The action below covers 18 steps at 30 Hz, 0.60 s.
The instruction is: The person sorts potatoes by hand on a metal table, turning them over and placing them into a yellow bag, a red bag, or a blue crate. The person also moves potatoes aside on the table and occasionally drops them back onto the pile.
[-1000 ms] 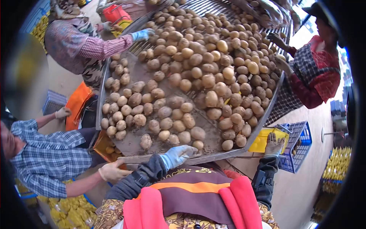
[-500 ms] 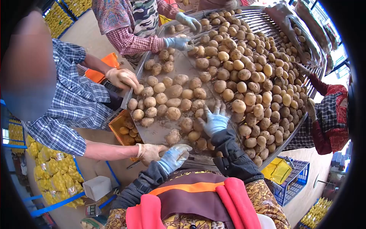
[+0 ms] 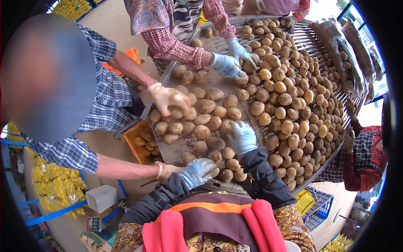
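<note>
Dusty potatoes (image 3: pixel 202 132) lie loose on the flat metal part of a sorting table (image 3: pixel 170 153). My right hand (image 3: pixel 242 137), in a pale blue and white glove, lies among them with its fingers stretched forward, touching potatoes on the flat part. My left hand (image 3: pixel 199 173), gloved alike, is at the table's near edge, palm down with fingers extended beside several potatoes. Whether anything is under that palm is hidden. Close to my left wrist is a co-worker's gloved hand (image 3: pixel 168 171), partly covered by my sleeve.
A big potato heap (image 3: pixel 289 113) covers the slatted right side. The left co-worker's other hand (image 3: pixel 170 100) is over potatoes. Across the table are another person's gloved hands (image 3: pixel 228 65). An orange crate (image 3: pixel 133 140) of potatoes stands below the left edge, a blue crate (image 3: pixel 321 206) at lower right.
My right hand has drawn its spread fingers closer together among the potatoes. My left hand has moved further over the table edge. The left co-worker's upper hand has reached in over the potatoes.
</note>
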Each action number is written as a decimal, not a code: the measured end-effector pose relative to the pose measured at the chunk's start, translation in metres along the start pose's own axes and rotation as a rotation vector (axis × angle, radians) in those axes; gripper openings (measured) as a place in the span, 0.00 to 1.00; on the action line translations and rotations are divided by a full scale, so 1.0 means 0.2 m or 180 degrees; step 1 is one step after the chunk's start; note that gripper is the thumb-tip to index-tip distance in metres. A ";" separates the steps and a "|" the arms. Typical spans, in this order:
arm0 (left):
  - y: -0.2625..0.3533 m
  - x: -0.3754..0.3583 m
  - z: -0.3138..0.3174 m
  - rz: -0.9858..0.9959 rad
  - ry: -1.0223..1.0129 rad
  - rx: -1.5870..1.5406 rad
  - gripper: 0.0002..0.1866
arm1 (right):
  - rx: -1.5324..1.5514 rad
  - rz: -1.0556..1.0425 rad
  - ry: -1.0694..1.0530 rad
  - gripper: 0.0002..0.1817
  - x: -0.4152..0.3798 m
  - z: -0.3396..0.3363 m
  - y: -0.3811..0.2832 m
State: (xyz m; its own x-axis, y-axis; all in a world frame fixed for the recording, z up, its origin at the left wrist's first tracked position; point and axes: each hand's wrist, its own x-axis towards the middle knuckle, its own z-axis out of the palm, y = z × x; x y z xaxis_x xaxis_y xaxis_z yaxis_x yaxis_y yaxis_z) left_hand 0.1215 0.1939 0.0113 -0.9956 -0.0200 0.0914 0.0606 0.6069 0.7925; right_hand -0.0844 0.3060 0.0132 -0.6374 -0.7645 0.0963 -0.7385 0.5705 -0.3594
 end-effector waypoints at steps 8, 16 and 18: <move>-0.07 0.07 0.03 0.0353 0.0140 0.0482 0.15 | -0.0513 0.0754 -0.1510 0.42 0.13 0.00 -0.15; -0.46 0.25 -0.43 -0.2333 0.1407 0.1630 0.15 | -0.0461 -0.0428 -0.1077 0.34 -0.20 0.10 -0.14; -0.45 0.35 -0.55 -0.2974 0.0871 0.1745 0.19 | -0.0253 -0.0590 -0.0889 0.34 -0.23 0.14 -0.13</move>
State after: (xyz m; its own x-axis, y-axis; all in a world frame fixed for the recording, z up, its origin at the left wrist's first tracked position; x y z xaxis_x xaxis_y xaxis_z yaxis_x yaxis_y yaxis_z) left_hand 0.0541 0.0500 0.0135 -0.5801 -0.7849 -0.2179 -0.8104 0.5289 0.2521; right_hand -0.0298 0.3191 -0.0074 -0.4142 -0.9037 -0.1085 -0.8579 0.4275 -0.2850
